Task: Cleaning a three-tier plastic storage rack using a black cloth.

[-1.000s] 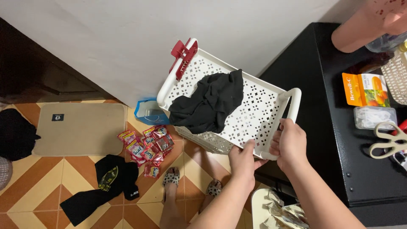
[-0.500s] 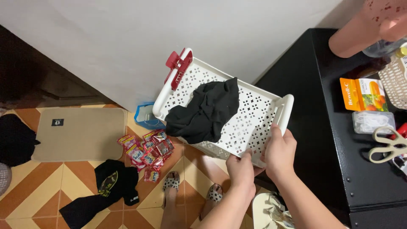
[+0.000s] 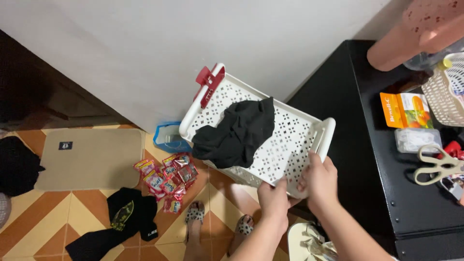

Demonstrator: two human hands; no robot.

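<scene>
Wall just behind basket

Perforated glossy white plastic basket, matt black cloth garment inside.

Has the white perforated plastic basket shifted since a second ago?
Yes. The white perforated plastic basket has swung left, away from the black cabinet; its red handle sits further left along the white wall.
</scene>
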